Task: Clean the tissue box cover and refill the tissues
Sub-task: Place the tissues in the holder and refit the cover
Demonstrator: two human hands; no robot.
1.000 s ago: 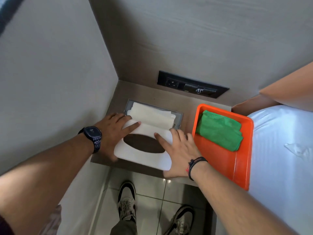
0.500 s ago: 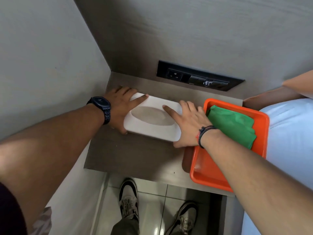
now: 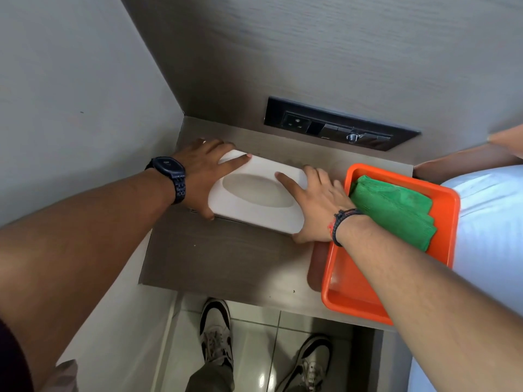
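Between the two hands lies the white tissue box cover (image 3: 259,193), flat on the wooden shelf (image 3: 226,258). From the head view, the left hand (image 3: 205,171) is spread open against the cover's left end, forefinger along its top; the right hand (image 3: 317,205) presses open-fingered on its right end, neither one closed around it. Just right of the right hand sits an orange tray (image 3: 359,290) holding a green cloth (image 3: 396,207). The cover looks seated back in place, so refilling seems done; no tissue shows through the oval opening.
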